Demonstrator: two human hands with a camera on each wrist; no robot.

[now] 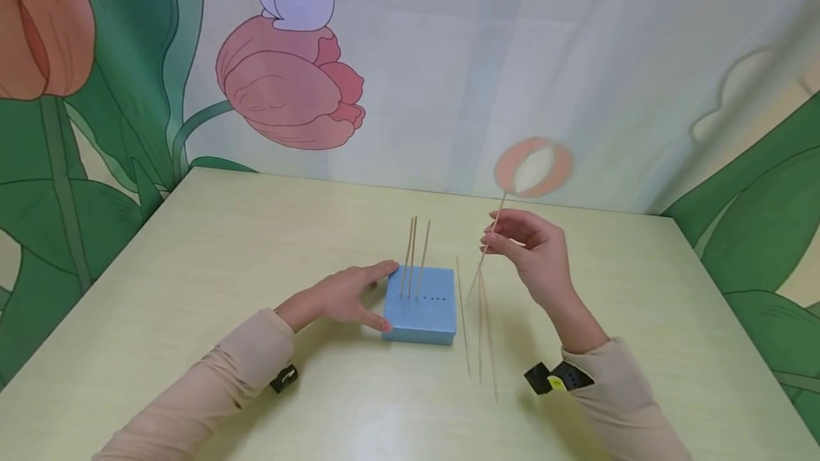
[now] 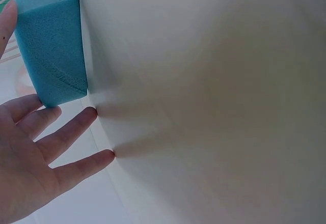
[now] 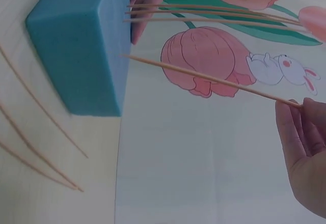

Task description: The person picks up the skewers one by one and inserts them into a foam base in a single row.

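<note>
A light-blue block lies on the table with a row of small holes in its top. Three thin wooden sticks stand upright in holes on its left part. My left hand holds the block's left side between thumb and fingers; in the left wrist view the outer fingers are straight and spread. My right hand pinches another wooden stick between thumb and fingertips, tilted, its lower end pointing down near the block's right side. A blurred orange-and-white oval shows at the stick's upper end.
Several more loose sticks lie on the pale table just right of the block. Behind the table hangs a white curtain printed with tulips and a rabbit. Each wrist wears a dark strapped device.
</note>
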